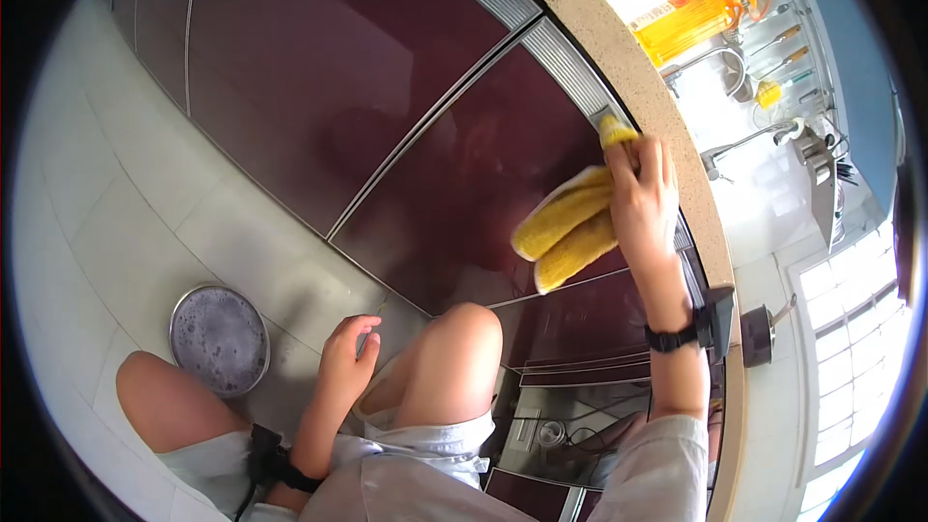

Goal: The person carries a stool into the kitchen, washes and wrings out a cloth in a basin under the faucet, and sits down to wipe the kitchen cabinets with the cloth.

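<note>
My right hand (646, 195) grips a yellow cloth (570, 224) with pale edges. The cloth is pressed to the metal strip (572, 63) along the top of the dark red cabinet door (474, 179), and its folds hang down over the door. Over my lap, near my bent knee, my left hand (348, 358) is held with fingers loosely curled and thumb apart, and nothing shows in it. On the tiled floor beside my other knee stands a round metal basin (220, 340) of greyish, foamy water.
A stone countertop edge (667, 97) runs above the cabinets. On it stand an orange bottle (686, 24) and a faucet (715, 159); utensils hang on the wall behind. A dark pot (757, 336) is farther right. Below my right arm is a glossy built-in appliance (580, 425).
</note>
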Available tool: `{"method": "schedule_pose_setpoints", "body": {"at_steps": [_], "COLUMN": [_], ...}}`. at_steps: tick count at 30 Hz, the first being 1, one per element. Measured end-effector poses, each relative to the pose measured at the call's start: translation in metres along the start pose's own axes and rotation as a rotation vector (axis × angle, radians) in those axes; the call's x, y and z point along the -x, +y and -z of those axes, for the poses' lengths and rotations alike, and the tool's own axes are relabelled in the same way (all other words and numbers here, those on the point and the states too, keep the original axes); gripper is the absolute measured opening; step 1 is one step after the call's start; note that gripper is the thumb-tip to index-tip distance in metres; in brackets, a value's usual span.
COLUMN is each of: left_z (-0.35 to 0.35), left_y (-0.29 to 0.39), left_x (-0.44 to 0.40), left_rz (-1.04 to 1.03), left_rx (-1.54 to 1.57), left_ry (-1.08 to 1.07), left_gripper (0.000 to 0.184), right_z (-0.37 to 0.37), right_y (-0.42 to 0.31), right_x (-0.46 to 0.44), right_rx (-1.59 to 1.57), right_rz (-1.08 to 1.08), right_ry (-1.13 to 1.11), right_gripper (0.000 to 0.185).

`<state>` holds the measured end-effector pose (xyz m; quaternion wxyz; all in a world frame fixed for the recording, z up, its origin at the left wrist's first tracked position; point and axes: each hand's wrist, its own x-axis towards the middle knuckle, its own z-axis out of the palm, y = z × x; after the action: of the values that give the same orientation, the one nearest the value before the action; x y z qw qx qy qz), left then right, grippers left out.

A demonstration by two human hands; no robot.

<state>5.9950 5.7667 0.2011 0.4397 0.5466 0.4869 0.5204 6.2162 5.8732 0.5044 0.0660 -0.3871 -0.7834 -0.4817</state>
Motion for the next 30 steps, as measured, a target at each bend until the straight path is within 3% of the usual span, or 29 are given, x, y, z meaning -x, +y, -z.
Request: {"method": "schedule_pose_setpoints", "body": {"at_steps": [9, 13, 19, 28, 30], "left_z": [0.005, 0.006, 0.017, 0.027, 0.031], "left_y": [0.000, -0.002, -0.004, -0.001, 0.008], "left_x": [-0.003, -0.001, 0.001, 0.006, 0.007], "left_rz": [-0.018, -0.025, -0.016, -0.010, 0.066], "left_rx": [-0.030, -0.024, -0.085, -0.081, -0.161], "left_ry": [0.009, 0.012, 0.005, 0.012, -0.006], "left_gripper": [0.022, 0.021, 0.021, 0.022, 0.022], "right_z": [-0.005, 0.002, -0.010, 0.000, -0.006], "right_y": [-0.004, 0.006, -0.007, 0.007, -0.001], "right_x": [-0.015, 0.029, -0.014, 0.049, 0.027], "right_rx": [-0.024, -0.006, -0.029, -0.039, -0.090], "right_rz": [-0.052, -0.053, -0.074, -0.095, -0.094], "right_ry": [0.039, 0.112, 0.087, 0.192, 0.241], "right_gripper": [0.026, 0.030, 0.024, 0.030, 0.027]}}
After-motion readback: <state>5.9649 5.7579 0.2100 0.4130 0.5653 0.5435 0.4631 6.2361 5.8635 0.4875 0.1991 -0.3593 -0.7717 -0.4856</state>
